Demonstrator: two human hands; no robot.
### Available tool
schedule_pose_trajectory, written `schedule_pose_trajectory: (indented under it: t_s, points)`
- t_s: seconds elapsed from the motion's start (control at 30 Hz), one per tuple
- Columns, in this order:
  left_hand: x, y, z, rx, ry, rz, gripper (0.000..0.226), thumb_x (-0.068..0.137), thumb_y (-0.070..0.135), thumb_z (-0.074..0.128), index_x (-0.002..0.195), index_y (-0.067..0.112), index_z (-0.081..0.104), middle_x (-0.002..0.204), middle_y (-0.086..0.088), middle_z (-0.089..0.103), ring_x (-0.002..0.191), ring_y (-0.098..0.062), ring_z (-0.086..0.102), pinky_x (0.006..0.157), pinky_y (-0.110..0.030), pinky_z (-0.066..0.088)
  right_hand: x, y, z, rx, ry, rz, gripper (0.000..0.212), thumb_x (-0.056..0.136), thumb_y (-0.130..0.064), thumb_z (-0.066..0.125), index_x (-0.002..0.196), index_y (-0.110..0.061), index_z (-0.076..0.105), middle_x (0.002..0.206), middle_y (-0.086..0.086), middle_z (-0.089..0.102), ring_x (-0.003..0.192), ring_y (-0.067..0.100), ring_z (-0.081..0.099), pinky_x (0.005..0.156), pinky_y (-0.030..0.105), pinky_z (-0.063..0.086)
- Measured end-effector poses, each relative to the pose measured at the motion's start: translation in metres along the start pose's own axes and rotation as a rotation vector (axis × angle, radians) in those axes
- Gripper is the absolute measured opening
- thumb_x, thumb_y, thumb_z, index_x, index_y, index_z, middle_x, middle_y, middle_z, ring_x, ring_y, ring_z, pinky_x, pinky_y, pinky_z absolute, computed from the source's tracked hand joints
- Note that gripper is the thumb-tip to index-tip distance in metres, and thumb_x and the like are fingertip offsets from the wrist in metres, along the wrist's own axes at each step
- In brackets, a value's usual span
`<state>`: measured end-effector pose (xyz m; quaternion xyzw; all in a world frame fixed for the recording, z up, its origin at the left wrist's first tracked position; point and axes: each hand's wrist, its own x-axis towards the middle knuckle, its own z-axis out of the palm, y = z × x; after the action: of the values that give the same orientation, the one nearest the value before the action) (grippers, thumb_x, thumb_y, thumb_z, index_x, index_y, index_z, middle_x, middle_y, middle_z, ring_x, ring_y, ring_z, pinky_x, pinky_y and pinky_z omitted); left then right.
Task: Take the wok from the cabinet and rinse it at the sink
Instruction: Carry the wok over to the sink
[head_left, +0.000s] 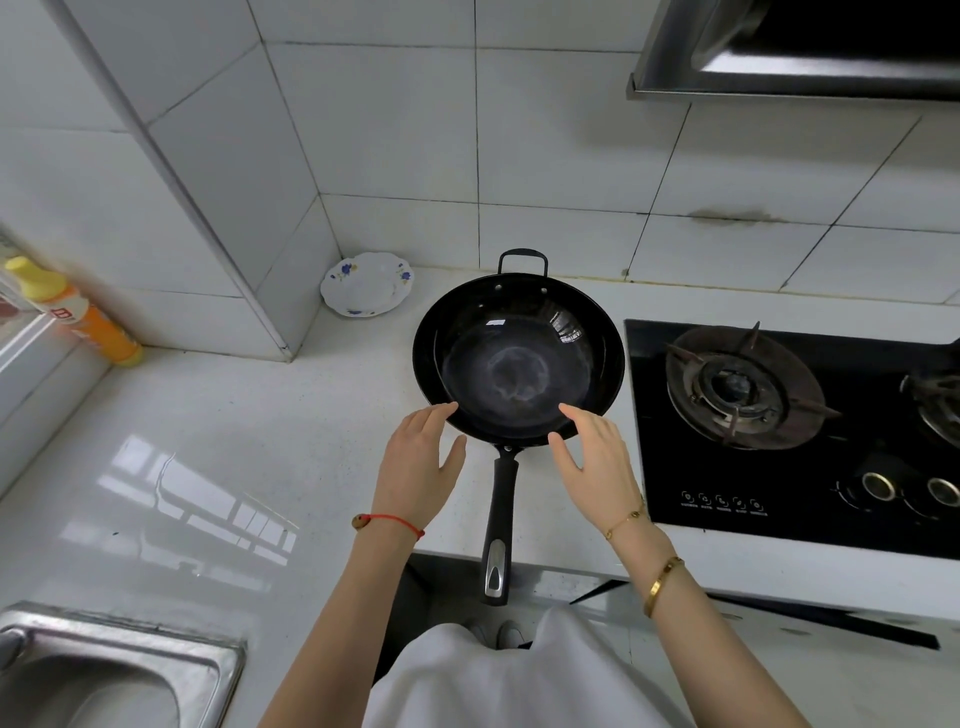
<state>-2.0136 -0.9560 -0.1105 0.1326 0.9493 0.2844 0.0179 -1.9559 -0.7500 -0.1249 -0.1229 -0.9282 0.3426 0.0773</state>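
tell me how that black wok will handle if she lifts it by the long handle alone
The wok looks like rigid metal, so it shouldn't flex. Its wide bowl sits far from the long handle, so it will probably feel front-heavy and dip. The rounded base may rock on the counter if nudged.

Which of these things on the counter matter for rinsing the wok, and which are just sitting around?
For the job: wok, sink, left hand, right hand.

Just lying about: flowered plate, orange bottle, gas stove, range hood.

Left wrist (387, 522): red cord bracelet. Right wrist (631, 519): 2 gold bracelets. White garment (498, 680).
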Motion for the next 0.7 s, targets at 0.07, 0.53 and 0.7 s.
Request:
schedule_pose_trajectory:
  t_s: [0.07,0.53,0.7]
  points:
    - [-0.004,0.001,0.004,-0.003,-0.016,-0.029,0.046,0.097,0.034,0.051,0.140,0.021,0.046,0.143,-0.003,0.051,0.132,-0.023,0.047,0.112,-0.036,0.035,-0.003,0.003,0.000,0.023,-0.003,0.019,0.043,0.098,-0.032,0.048,0.138,-0.017,0.047,0.135,0.001,0.054,0.129,0.017,0.043,0.107,0.031,0.038]
    - [-0.002,0.012,0.052,-0.361,-0.401,-0.396,0.041,0.100,0.034,0.042,0.131,0.010,0.055,0.132,-0.009,0.060,0.121,-0.024,0.055,0.103,-0.034,0.041,-0.013,0.007,0.038,0.167,-0.359,0.379,0.041,0.099,-0.037,0.046,0.126,-0.008,0.053,0.118,0.011,0.064,0.100,0.020,0.058,0.086,0.028,0.046]
    - [0.005,0.004,0.072,-0.533,-0.528,-0.550,0.038,0.098,0.034,0.044,0.118,0.009,0.063,0.118,-0.011,0.066,0.111,-0.024,0.060,0.104,-0.042,0.044,-0.013,-0.008,0.072,0.202,-0.495,0.489,0.040,0.099,-0.038,0.046,0.119,-0.004,0.052,0.102,0.009,0.062,0.088,0.020,0.055,0.074,0.027,0.042]
